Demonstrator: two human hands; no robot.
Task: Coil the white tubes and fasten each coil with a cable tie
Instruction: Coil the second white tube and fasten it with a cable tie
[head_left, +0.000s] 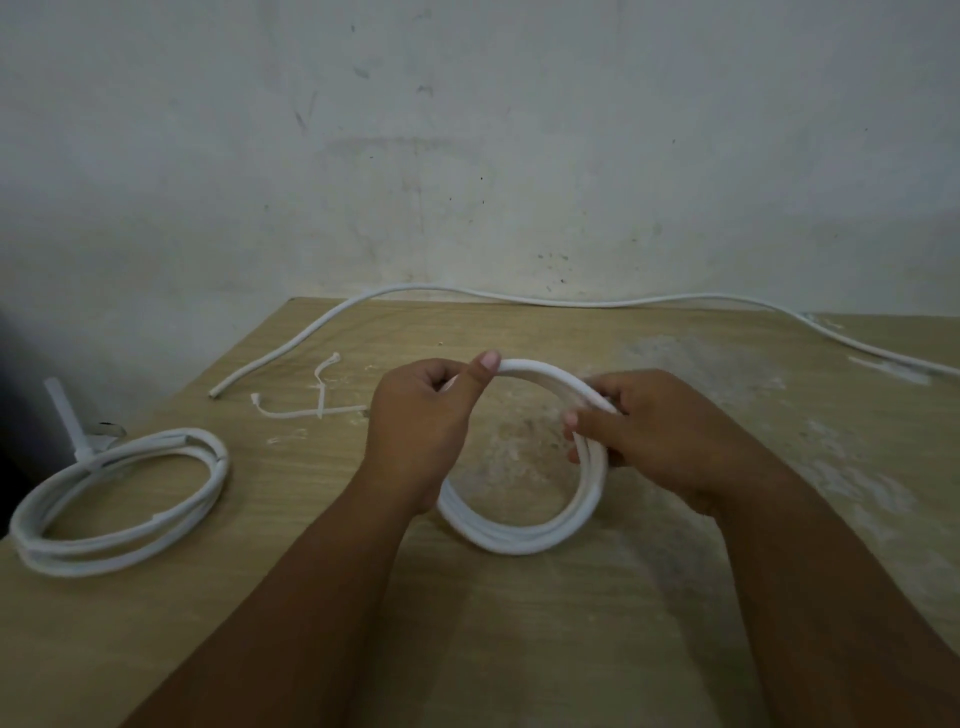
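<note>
well left of the held coil (519, 535) lies a tied coil (119, 499); loose cable ties (317, 400) sit nearer, also to its left. the left hand (421, 415) grips its top and the right hand (654, 431) clamps its right side. coiling looks finished. next, one hand must fetch a tie while the other keeps the loops together.
</note>
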